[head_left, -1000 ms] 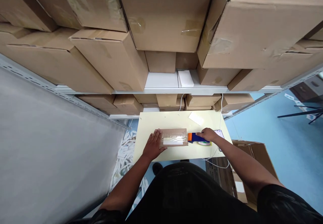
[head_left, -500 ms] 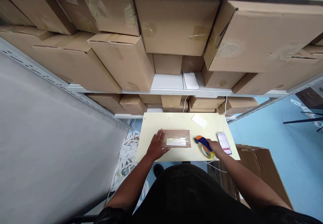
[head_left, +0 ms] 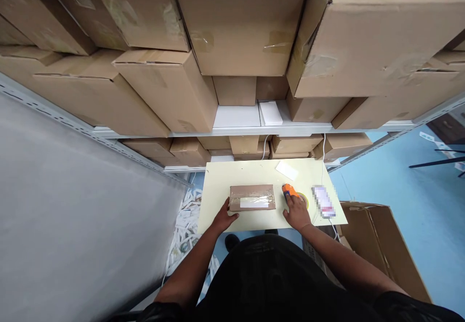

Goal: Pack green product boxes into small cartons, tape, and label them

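The person wears a black short-sleeved top (head_left: pixel 261 278) with a faint sheen; both forearms and hands are bare.

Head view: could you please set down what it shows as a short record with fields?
Surface: pale yellow table in front of shelving
Parcel: flat brown parcel, clear tape and a white label on top
Left hand: left hand at the parcel's near left corner, touching it
Right hand: right hand on the tape dispenser, which rests on the table
Beside: phone on a white cable; white slip
Behind: stacked cardboard boxes
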Tool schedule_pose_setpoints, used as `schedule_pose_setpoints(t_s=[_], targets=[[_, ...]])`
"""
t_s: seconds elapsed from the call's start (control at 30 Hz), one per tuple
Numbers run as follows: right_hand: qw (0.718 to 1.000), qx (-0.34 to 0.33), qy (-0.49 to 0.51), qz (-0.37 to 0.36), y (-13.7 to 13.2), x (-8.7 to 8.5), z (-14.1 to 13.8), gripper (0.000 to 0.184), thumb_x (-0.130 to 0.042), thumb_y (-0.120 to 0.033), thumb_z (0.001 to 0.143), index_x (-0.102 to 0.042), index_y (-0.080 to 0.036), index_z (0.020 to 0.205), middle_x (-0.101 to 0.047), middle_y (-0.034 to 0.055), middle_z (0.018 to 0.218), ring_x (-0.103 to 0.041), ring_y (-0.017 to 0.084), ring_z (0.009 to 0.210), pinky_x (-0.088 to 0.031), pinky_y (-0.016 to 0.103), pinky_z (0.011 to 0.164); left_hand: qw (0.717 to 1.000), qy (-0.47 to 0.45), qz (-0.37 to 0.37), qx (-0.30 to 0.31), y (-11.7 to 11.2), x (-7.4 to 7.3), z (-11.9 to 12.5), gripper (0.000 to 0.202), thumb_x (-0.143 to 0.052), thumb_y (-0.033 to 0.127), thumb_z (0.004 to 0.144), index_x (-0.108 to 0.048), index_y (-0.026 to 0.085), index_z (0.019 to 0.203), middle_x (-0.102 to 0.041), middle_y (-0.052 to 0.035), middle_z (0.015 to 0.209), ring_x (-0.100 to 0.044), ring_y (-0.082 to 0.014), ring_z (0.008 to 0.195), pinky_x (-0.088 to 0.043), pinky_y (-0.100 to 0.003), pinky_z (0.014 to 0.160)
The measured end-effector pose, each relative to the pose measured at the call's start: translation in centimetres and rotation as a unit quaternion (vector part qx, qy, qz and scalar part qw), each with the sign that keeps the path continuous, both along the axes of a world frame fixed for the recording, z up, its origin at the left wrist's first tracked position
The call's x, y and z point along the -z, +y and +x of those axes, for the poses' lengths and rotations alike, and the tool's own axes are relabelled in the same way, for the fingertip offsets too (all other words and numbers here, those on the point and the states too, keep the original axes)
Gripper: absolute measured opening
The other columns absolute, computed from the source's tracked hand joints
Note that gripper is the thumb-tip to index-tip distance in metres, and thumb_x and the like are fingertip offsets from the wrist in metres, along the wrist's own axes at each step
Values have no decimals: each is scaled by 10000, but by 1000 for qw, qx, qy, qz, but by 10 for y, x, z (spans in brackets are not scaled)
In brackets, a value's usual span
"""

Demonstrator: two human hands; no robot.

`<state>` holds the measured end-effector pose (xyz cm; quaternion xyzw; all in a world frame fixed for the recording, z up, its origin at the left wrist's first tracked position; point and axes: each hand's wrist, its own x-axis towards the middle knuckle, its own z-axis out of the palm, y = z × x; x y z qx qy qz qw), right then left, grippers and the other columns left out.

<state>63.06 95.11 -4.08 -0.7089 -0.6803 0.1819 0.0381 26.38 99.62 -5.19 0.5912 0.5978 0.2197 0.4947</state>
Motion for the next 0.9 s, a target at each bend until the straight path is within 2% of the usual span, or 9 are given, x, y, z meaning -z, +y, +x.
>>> schedule_pose_setpoints(t_s=[0.07, 0.13, 0.27, 0.33, 0.43, 0.57, 0.7, 0.8, 0.9], targets=[[995, -31, 91, -31, 0, 2, -15, 794, -599, -214, 797, -402, -133, 1561, -454, 194, 1561, -432, 353, 1422, -341, 474, 1180, 1000, -16, -23, 4, 2, 1, 3, 825, -792, 417, 775, -468, 210, 1505, -668, -143, 1376, -634, -306, 1264, -492, -469, 1083], [981, -20, 181, -67, 3, 4, -30, 802, -589, -202, 792, -388, -179, 1568, -474, 152, 1564, -468, 311, 1415, -385, 441, 1160, 999, -28, -33, 3, 2, 1, 6, 763, -782, 439, 784, -517, 197, 1457, -669, -151, 1368, -626, -311, 1268, -481, -457, 1091], [962, 43, 258, -76, 18, -8, -49, 462, -503, -366, 963, -541, -204, 1393, -684, 115, 1292, -642, 273, 1182, -487, 378, 996, 999, -16, -22, -19, -3, -3, 14, 643, -695, 494, 848, -574, 173, 1393, -695, -143, 1258, -643, -303, 1190, -501, -450, 1041], [971, 70, 214, -76, 31, -20, -50, 403, -433, -470, 1020, -625, -173, 1213, -726, 126, 1123, -678, 265, 1042, -491, 337, 875, 999, 22, 0, -34, -3, -9, 18, 596, -608, 521, 902, -589, 165, 1380, -696, -137, 1166, -646, -301, 1132, -506, -456, 1013], [981, 104, 139, -91, 55, -35, -50, 498, -345, -528, 1054, -657, -144, 1002, -728, 143, 953, -677, 251, 903, -449, 314, 763, 997, 60, 32, -33, 7, -18, 25, 561, -513, 533, 953, -621, 143, 1341, -685, -143, 1098, -640, -300, 1098, -500, -448, 999], [978, 100, 151, -103, 77, -36, -50, 470, -348, -502, 1064, -664, -154, 1047, -734, 123, 981, -672, 231, 911, -433, 296, 759, 998, 57, 17, -31, 27, -23, 35, 518, -530, 509, 947, -650, 138, 1286, -703, -156, 1106, -653, -309, 1106, -505, -449, 985], [983, 118, 139, -34, 64, -26, -33, 457, -458, -522, 1023, -590, -174, 1287, -689, 134, 1190, -636, 252, 1078, -446, 312, 873, 999, 31, 10, -27, 36, -20, 35, 500, -540, 507, 937, -656, 142, 1259, -719, -164, 1148, -672, -311, 1091, -518, -460, 975], [985, 168, 26, 8, 40, -14, -12, 498, -546, -553, 963, -583, -158, 1264, -649, 181, 1227, -575, 316, 1146, -423, 393, 964, 997, 54, 16, -48, 27, -23, 27, 526, -508, 527, 938, -643, 132, 1258, -699, -171, 1188, -688, -305, 1049, -540, -470, 951], [983, 176, -37, -35, 25, 1, 4, 518, -624, -578, 903, -600, -167, 1217, -643, 200, 1241, -535, 353, 1183, -413, 441, 963, 992, 82, 77, -57, 8, -34, 20, 445, -471, 514, 963, -660, 180, 1190, -685, -133, 1193, -671, -280, 1087, -543, -448, 973]])
